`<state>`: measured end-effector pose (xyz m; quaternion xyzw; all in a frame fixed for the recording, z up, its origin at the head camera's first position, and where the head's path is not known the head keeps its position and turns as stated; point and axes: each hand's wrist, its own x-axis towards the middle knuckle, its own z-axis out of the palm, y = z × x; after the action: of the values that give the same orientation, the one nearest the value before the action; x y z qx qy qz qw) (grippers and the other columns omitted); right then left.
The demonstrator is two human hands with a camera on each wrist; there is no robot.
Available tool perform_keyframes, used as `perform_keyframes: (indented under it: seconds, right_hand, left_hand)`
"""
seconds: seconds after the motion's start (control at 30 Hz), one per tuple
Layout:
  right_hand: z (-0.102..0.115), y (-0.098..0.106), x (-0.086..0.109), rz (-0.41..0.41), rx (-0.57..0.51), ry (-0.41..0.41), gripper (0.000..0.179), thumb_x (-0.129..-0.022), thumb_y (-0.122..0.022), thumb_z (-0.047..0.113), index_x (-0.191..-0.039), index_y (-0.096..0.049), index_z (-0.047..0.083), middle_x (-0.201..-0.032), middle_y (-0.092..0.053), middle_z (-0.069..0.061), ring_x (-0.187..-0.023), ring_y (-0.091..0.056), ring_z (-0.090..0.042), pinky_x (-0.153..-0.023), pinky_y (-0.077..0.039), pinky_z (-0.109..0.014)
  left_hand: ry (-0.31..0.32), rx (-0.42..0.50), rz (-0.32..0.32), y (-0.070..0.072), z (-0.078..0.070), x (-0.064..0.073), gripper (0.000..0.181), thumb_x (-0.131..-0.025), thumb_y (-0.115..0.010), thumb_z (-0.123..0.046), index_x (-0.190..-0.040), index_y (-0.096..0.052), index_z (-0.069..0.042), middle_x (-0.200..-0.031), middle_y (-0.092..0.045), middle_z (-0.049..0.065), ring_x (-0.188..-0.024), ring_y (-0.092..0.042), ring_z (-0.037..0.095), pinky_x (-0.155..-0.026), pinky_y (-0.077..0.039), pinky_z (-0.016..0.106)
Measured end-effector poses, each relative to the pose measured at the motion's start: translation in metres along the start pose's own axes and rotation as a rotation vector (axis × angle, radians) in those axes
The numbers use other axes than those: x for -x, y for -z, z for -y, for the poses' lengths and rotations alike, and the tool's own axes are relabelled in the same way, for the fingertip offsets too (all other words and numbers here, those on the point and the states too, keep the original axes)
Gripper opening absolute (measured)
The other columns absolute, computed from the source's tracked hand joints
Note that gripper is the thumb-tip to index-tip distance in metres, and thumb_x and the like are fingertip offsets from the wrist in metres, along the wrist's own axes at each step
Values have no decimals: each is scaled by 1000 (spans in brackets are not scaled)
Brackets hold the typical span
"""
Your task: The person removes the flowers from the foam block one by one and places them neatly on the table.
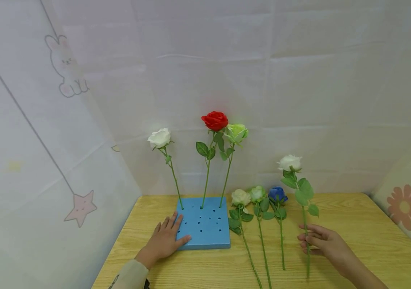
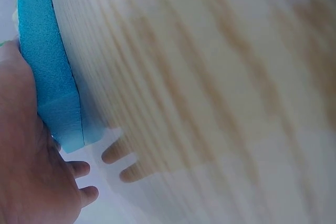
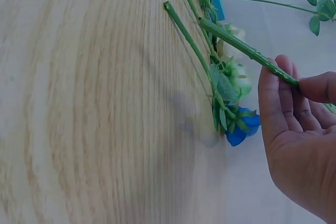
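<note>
My left hand [image 1: 163, 240] rests on the left edge of a blue foam block [image 1: 209, 241] dotted with small holes, fingers spread out straight. In the left wrist view the block's side [image 2: 44, 51] runs along that hand. Three artificial roses stand in the block's back row: a white rose [image 1: 160, 138], a red rose [image 1: 215, 121] and a light green rose [image 1: 237, 133]. Over the table's right part, my right hand [image 1: 330, 245] pinches the green stem [image 3: 241, 46] of another white rose [image 1: 290, 163] between thumb and fingers. This rose is held upright, bloom at the top.
Between block and right hand, a cream rose [image 1: 241, 197], a pale green-white rose [image 1: 257, 193] and a blue rose [image 1: 277, 194] lie on the wooden table [image 1: 368, 224], stems toward me. A pale cloth [image 1: 205, 72] hangs behind the table.
</note>
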<state>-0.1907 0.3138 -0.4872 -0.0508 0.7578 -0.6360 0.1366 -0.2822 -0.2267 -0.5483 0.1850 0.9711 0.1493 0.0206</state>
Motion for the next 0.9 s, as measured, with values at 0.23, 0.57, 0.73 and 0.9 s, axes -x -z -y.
perform_keyframes:
  seconds: [0.23,0.57,0.73,0.9]
  right_hand:
    - [-9,9,-1,19,-35,-38,63,-106,-57,23,-153,-32,-11,-119,-71,-8,-104,-69,-28,-85,-56,-41]
    - [-25,19,0,62,-60,-78,63,-107,-54,23,-155,-28,-10,-125,-68,-9,-109,-68,-28,-88,-58,-42]
    - [-32,24,1,68,-70,-95,61,-108,-53,23,-153,-30,-10,-125,-68,-8,-109,-69,-27,-88,-58,-42]
    - [-37,26,1,82,-95,-109,61,-107,-52,19,-152,-27,-15,-123,-68,-10,-109,-69,-27,-90,-57,-44]
  left_hand:
    - [-16,-4,-6,-1,0,1,94,-96,-40,-75,-163,-22,-12,-169,-15,17,-148,-22,52,-113,-18,73]
    - [-3,-35,-14,-3,2,-1,93,-96,-39,-75,-164,-21,-14,-169,-13,14,-151,-19,48,-116,-17,70]
    - [-4,-41,-19,-3,2,-1,93,-96,-38,-76,-164,-21,-15,-169,-14,13,-151,-20,47,-116,-18,69]
    - [-2,-40,-12,-3,2,0,94,-95,-37,-77,-164,-21,-15,-169,-13,13,-151,-19,47,-116,-18,70]
